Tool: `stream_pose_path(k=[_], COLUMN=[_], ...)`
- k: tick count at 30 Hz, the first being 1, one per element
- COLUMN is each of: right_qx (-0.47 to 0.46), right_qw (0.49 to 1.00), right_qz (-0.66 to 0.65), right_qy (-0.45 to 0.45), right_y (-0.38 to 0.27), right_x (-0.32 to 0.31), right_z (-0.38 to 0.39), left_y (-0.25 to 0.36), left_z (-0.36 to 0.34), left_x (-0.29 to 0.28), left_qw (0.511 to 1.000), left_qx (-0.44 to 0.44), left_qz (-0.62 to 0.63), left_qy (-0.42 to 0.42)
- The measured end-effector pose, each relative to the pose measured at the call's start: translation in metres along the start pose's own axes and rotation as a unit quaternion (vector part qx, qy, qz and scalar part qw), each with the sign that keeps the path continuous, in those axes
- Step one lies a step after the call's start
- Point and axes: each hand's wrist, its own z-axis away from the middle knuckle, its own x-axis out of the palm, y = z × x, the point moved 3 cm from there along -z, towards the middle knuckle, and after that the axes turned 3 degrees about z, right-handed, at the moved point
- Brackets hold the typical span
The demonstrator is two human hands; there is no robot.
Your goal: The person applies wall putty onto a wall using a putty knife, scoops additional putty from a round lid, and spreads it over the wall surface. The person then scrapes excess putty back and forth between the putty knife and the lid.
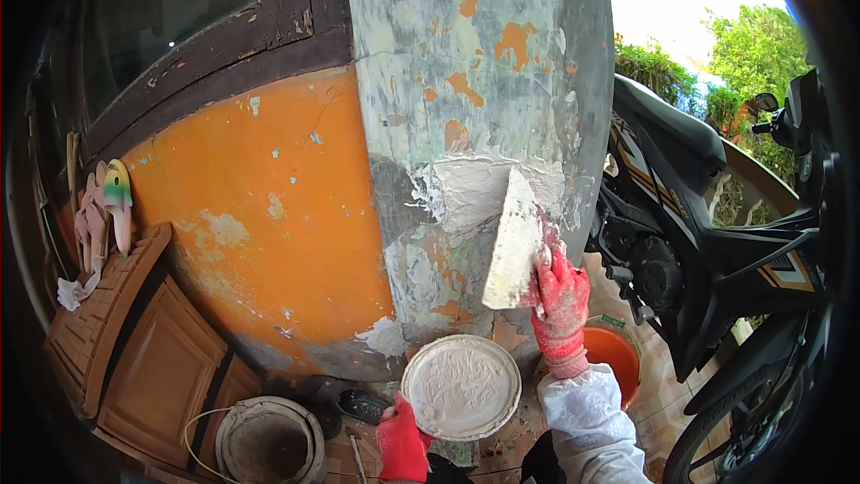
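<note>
- A grey-white pillar with flaking orange and pale green paint (421,99) fills the middle; a thick white patch of wet-looking filler (470,197) is spread on it.
- The right hand (561,309), in a red glove, grips a broad, white-smeared scraper (512,255). Its blade overlaps the patch in view; I cannot tell whether it touches.
- The left hand (402,444), also red-gloved, is curled around the lower-left rim of a round pale container of white paste (461,387), just below the pillar's face.
- Left of the pillar stands a stained, bright orange wall (269,224) under a worn dark-brown wooden frame (224,54).
- At far left is a brown panelled wooden cabinet (161,358), with a grey-rimmed round bucket (313,448) beside it.
- At right, an orange plastic bucket (623,363) and a black motorcycle (663,269) stand on the beige tiled floor (658,412); green foliage (761,49) shows outdoors behind.
</note>
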Motion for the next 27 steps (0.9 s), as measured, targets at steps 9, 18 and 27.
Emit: stream_pose_path(k=[9,18,27], right_qx=[-0.070,-0.144,-0.021], right_qw=[0.985,0.964,0.992], right_qz=[0.104,0.175,-0.054], right_qy=[-0.118,-0.138,-0.114], right_y=[0.000,0.014,0.037], right_x=[0.028,0.039,-0.024], right_z=[-0.001,0.019,0.019], left_y=[0.007,0.003,-0.013], left_z=[0.008,0.005,-0.003], left_x=[0.009,0.015,0.006], left_qw=[0.996,0.994,0.999], left_qx=[-0.007,-0.006,0.019], left_qz=[-0.036,-0.051,0.013], left_qy=[0.076,0.098,0.025])
